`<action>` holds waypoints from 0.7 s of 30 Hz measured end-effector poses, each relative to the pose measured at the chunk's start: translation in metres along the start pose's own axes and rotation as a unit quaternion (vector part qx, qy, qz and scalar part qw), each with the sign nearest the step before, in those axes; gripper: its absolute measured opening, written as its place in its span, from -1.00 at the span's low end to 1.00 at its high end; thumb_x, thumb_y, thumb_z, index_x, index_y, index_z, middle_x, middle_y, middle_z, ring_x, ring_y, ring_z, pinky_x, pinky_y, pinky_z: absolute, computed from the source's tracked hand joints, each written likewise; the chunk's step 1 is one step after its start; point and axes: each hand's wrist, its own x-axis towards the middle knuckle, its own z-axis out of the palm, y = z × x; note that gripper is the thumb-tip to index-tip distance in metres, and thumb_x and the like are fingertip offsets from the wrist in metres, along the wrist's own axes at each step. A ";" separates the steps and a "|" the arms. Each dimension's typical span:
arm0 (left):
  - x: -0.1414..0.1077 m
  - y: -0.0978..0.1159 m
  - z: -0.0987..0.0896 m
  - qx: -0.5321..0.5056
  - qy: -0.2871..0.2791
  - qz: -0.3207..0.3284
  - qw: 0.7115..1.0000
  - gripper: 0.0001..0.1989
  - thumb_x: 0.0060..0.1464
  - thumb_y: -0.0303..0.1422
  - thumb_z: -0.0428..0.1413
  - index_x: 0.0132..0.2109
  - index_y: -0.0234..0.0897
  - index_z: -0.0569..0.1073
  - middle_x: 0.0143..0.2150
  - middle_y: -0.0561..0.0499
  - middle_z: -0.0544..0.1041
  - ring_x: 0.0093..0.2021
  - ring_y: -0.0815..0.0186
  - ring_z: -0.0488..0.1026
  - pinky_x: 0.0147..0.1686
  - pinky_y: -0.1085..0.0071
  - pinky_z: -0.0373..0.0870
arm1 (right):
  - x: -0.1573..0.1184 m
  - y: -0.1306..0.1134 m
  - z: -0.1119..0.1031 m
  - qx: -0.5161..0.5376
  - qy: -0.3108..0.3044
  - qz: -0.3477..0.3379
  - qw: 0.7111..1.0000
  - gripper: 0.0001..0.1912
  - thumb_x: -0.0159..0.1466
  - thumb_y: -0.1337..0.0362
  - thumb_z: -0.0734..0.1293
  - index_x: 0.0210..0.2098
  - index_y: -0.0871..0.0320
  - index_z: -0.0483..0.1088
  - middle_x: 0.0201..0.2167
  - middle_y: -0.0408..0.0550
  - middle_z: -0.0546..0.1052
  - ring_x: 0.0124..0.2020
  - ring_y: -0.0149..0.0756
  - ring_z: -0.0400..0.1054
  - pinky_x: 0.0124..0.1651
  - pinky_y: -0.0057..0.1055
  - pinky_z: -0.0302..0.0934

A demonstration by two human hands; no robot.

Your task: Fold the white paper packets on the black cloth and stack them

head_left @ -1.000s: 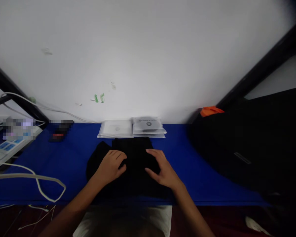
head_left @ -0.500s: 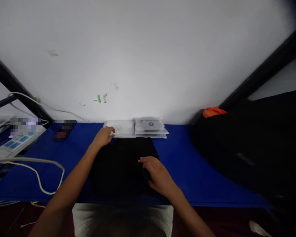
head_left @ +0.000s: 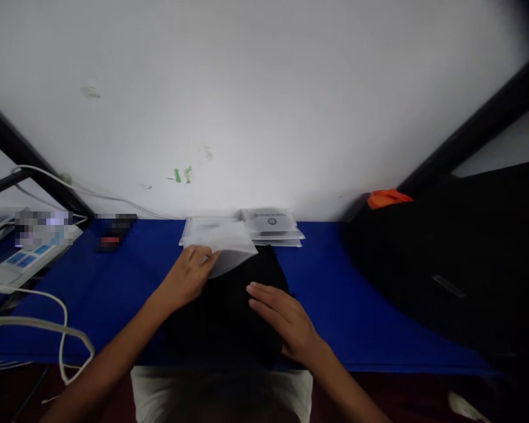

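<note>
My left hand pinches the near edge of a translucent white plastic pouch, which is lifted and bent over the far part of a black cloth item. The black item lies on the blue tabletop in front of me. My right hand rests on its right side, fingers stretched out, holding nothing. Just right of the lifted pouch, against the wall, is a stack of similar pouches with a dark logo on top.
At the far left are a white power strip, pale cables and a dark blurred object with a red part. A large black bag with an orange piece fills the right side. A white wall stands behind.
My left hand has closed on a pouch from the left pile and drawn it toward me over the black item. My right hand has stayed on the black item, its fingers now straighter.
</note>
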 end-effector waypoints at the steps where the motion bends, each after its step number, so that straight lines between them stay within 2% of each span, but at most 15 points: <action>1: -0.004 0.012 -0.001 -0.020 -0.003 0.006 1.000 -0.44 0.13 -0.63 -0.06 0.28 -0.31 0.23 -0.02 -0.19 0.36 -0.01 0.08 0.27 0.02 0.09 0.36 | 0.006 -0.002 0.002 -0.010 0.019 -0.035 0.999 -0.56 0.39 0.34 0.06 0.22 0.30 0.18 0.16 0.27 0.39 0.31 -0.05 0.12 0.15 -0.02 0.28; 3: -0.012 0.031 -0.001 -0.077 -0.002 0.018 0.997 -0.42 0.16 -0.58 -0.03 0.32 -0.28 0.15 0.03 -0.18 0.33 0.09 0.06 0.23 0.11 0.06 0.32 | 0.016 -0.003 0.008 -0.032 0.032 -0.070 0.996 -0.61 0.40 0.39 0.07 0.17 0.31 0.25 0.09 0.25 0.45 0.30 -0.06 0.13 0.16 -0.05 0.28; 6: -0.023 0.042 0.006 -0.133 -0.011 0.011 0.991 -0.41 0.16 -0.50 0.04 0.32 -0.25 0.13 0.08 -0.19 0.29 0.15 0.05 0.21 0.15 0.07 0.32 | 0.018 0.002 0.023 -0.066 0.011 -0.058 0.996 -0.65 0.32 0.49 0.17 0.09 0.31 0.32 0.03 0.24 0.48 0.28 -0.06 0.15 0.15 -0.11 0.30; 10: -0.032 0.038 0.020 -0.099 -0.063 -0.033 0.993 -0.18 -0.06 -0.69 -0.01 0.36 -0.23 0.06 0.23 -0.20 0.26 0.20 0.04 0.23 0.16 0.04 0.30 | 0.009 0.007 0.042 -0.088 -0.098 0.040 0.991 -0.48 0.16 0.55 0.27 0.13 0.32 0.29 0.13 0.30 0.40 0.28 0.01 0.15 0.21 -0.04 0.25; 12: -0.033 0.038 0.025 -0.061 -0.105 -0.046 0.991 -0.06 -0.20 -0.74 -0.05 0.38 -0.23 0.00 0.37 -0.17 0.14 0.30 0.00 0.14 0.20 -0.02 0.21 | 0.009 0.006 0.050 -0.107 -0.156 0.098 0.977 -0.40 0.11 0.56 0.29 0.16 0.35 0.27 0.16 0.33 0.37 0.24 0.03 0.22 0.22 -0.06 0.24; 14: -0.032 0.043 0.028 -0.033 -0.144 -0.057 0.987 -0.02 -0.24 -0.74 -0.06 0.39 -0.22 -0.02 0.43 -0.13 0.03 0.37 -0.04 0.04 0.22 -0.09 0.13 | 0.014 0.003 0.059 -0.150 -0.178 0.149 0.961 -0.40 0.12 0.58 0.28 0.18 0.41 0.26 0.13 0.39 0.39 0.17 0.05 0.30 0.20 -0.08 0.26; 17: -0.027 0.061 0.026 -0.024 -0.160 -0.046 0.986 -0.02 -0.23 -0.70 -0.06 0.40 -0.29 -0.07 0.46 -0.12 -0.06 0.41 -0.06 -0.07 0.23 -0.16 0.04 | 0.021 0.003 0.077 -0.219 -0.129 0.172 0.952 -0.55 0.19 0.56 0.26 0.09 0.47 0.36 -0.04 0.42 0.51 0.01 0.07 0.44 0.07 -0.04 0.36; 19: -0.023 0.074 0.022 -0.035 -0.149 -0.015 0.988 -0.02 -0.22 -0.67 -0.05 0.41 -0.34 -0.09 0.46 -0.13 -0.11 0.43 -0.04 -0.16 0.26 -0.17 -0.04 | 0.022 0.007 0.090 -0.225 -0.084 0.135 0.961 -0.70 0.25 0.51 0.28 -0.03 0.45 0.46 -0.15 0.32 0.57 -0.09 -0.03 0.49 -0.01 -0.13 0.41; 21: -0.020 0.083 0.019 -0.052 -0.141 0.013 0.989 -0.02 -0.22 -0.64 -0.04 0.41 -0.36 -0.11 0.47 -0.13 -0.15 0.45 -0.02 -0.24 0.28 -0.16 -0.10 | 0.021 0.012 0.101 -0.215 -0.059 0.078 0.972 -0.73 0.32 0.36 0.31 -0.04 0.37 0.45 -0.11 0.17 0.55 -0.10 -0.16 0.48 -0.04 -0.19 0.42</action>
